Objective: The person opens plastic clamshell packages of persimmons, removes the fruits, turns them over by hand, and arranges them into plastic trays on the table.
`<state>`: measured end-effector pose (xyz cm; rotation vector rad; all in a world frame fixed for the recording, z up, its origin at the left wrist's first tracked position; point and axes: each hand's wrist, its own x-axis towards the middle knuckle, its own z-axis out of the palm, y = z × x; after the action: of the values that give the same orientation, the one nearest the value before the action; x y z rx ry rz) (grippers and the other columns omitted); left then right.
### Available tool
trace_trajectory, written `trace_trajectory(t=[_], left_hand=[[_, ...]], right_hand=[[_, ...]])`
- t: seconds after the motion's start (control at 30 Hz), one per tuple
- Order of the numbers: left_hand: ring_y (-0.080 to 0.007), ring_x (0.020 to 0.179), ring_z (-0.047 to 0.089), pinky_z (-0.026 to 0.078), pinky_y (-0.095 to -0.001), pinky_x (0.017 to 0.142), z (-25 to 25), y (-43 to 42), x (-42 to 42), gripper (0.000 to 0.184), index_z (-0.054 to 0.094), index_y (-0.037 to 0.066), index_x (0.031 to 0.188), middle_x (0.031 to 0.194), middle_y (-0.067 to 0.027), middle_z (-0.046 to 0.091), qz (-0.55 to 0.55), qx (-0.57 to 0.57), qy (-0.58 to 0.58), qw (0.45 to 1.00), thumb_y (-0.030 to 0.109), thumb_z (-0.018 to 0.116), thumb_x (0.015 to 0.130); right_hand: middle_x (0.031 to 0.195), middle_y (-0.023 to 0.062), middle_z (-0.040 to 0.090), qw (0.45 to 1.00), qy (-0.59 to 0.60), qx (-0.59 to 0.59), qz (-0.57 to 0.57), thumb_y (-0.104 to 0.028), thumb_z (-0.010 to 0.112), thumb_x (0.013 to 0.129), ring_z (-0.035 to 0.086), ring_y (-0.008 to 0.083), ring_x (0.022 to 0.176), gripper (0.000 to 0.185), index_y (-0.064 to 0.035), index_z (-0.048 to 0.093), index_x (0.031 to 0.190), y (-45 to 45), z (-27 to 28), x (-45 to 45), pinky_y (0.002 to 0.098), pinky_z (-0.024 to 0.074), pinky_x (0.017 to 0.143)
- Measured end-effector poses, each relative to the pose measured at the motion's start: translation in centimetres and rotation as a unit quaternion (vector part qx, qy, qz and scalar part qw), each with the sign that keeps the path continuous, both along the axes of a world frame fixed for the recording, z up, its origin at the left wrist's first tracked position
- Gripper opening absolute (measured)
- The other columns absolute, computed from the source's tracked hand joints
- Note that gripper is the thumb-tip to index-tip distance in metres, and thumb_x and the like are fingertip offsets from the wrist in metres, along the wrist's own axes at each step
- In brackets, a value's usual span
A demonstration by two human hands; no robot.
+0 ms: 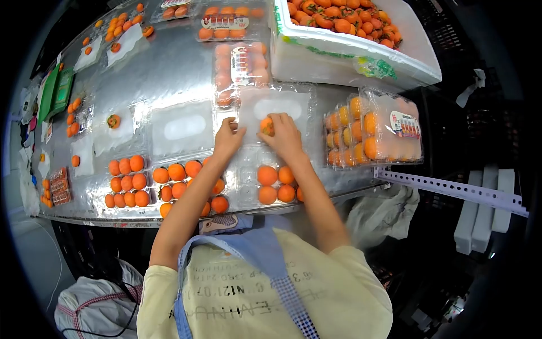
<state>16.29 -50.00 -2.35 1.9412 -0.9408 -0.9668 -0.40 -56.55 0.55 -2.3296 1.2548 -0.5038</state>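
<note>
Near the frame's centre, the right hand (286, 135) has its grip around a persimmon (267, 126) over a clear lid (296, 97), seemingly a fruit-handling step calling next for light pressure, while the left hand (228, 140) sits loosely parted.

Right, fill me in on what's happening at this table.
A person has an orange fruit in the grip of the right hand over a pale sheet. The left hand, holding no fruit, is beside that sheet. Nearer the person, a clear tray is partly filled with fruits. A white foam box heaped with more stands beyond, to the right.
</note>
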Motion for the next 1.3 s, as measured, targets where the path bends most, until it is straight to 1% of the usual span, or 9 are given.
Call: trace_trajectory(t=[0.1,0.2,0.4,0.43,0.57,0.67,0.93,1.17,1.3], left_hand=[[-0.0237,0.102,0.055,0.048,-0.0359,0.086,1.5,1.2,0.4,0.048,0.046,0.001,0.125,0.121,-0.0168,0.052,0.018,-0.045,-0.015,0.999,0.016,0.064,0.083],[-0.0221,0.105,0.053,0.049,-0.0343,0.083,3.9,3.1,1.4,0.045,0.047,0.001,0.124,0.126,-0.0141,0.049,0.000,-0.087,0.029,0.996,0.014,0.063,0.084],[-0.0162,0.096,0.056,0.051,-0.0280,0.076,6.4,8.7,3.7,0.034,0.053,0.003,0.119,0.117,-0.0090,0.054,0.057,-0.136,0.059,0.987,0.010,0.060,0.086],[-0.0141,0.091,0.057,0.051,-0.0264,0.070,6.5,9.7,4.0,0.032,0.054,0.004,0.117,0.113,-0.0082,0.057,0.078,-0.164,0.070,0.981,0.011,0.060,0.086],[-0.0115,0.080,0.059,0.049,-0.0246,0.070,7.8,14.0,5.6,0.028,0.055,0.003,0.114,0.099,-0.0063,0.062,0.138,-0.131,0.079,0.978,0.007,0.058,0.087],[-0.0110,0.078,0.060,0.049,-0.0236,0.069,7.0,16.9,6.7,0.026,0.055,0.002,0.113,0.098,-0.0069,0.062,0.191,-0.214,0.061,0.956,0.005,0.057,0.088],[-0.0093,0.079,0.059,0.049,-0.0217,0.065,4.2,24.2,9.1,0.021,0.056,0.002,0.111,0.101,-0.0052,0.061,0.323,-0.238,0.051,0.915,0.006,0.056,0.090],[-0.0094,0.080,0.059,0.048,-0.0214,0.065,2.9,29.1,8.5,0.021,0.056,0.000,0.110,0.100,-0.0054,0.061,0.381,-0.199,0.005,0.903,0.004,0.056,0.089],[-0.0077,0.075,0.057,0.047,-0.0201,0.062,2.2,30.7,8.0,0.021,0.057,0.000,0.109,0.097,-0.0056,0.061,0.396,-0.178,0.031,0.900,0.005,0.057,0.089]], right_hand=[[0.107,0.0105,0.052,1.000,-0.001,-0.018,0.000,-0.029,0.078,0.066,0.052,0.0296,0.100,0.060,-0.0054,0.053,0.115,0.3,0.1,-0.2,0.0403,0.0490,0.078],[0.109,0.0102,0.052,1.000,0.007,-0.025,-0.003,-0.028,0.078,0.066,0.051,0.0296,0.101,0.063,-0.0048,0.051,0.118,0.6,0.6,0.0,0.0399,0.0489,0.079],[0.111,0.0106,0.052,0.999,0.020,-0.040,0.012,-0.025,0.079,0.064,0.051,0.0294,0.102,0.066,-0.0054,0.050,0.120,1.0,0.7,-0.3,0.0396,0.0473,0.082],[0.111,0.0108,0.052,0.999,0.022,-0.041,0.016,-0.025,0.079,0.064,0.051,0.0294,0.102,0.066,-0.0055,0.050,0.120,1.1,0.8,-0.2,0.0396,0.0468,0.083],[0.112,0.0111,0.052,0.998,0.032,-0.048,0.017,-0.025,0.079,0.064,0.051,0.0292,0.103,0.068,-0.0058,0.050,0.122,1.3,1.3,-0.3,0.0395,0.0447,0.086],[0.113,0.0114,0.052,0.998,0.031,-0.046,0.012,-0.026,0.078,0.065,0.051,0.0295,0.104,0.067,-0.0054,0.050,0.122,1.4,1.8,-0.4,0.0398,0.0440,0.086],[0.109,0.0152,0.055,0.997,-0.017,-0.066,0.022,-0.025,0.073,0.072,0.053,0.0319,0.101,0.056,-0.0036,0.052,0.119,1.9,2.4,-1.2,0.0412,0.0432,0.086],[0.097,0.0143,0.059,0.992,-0.101,-0.049,0.051,-0.015,0.067,0.077,0.055,0.0316,0.093,0.036,-0.0035,0.058,0.109,6.7,4.6,0.4,0.0393,0.0432,0.081],[0.092,0.0128,0.061,0.983,-0.130,-0.039,0.122,-0.015,0.068,0.075,0.057,0.0309,0.088,0.033,-0.0043,0.059,0.105,10.1,3.6,2.4,0.0392,0.0439,0.080]])
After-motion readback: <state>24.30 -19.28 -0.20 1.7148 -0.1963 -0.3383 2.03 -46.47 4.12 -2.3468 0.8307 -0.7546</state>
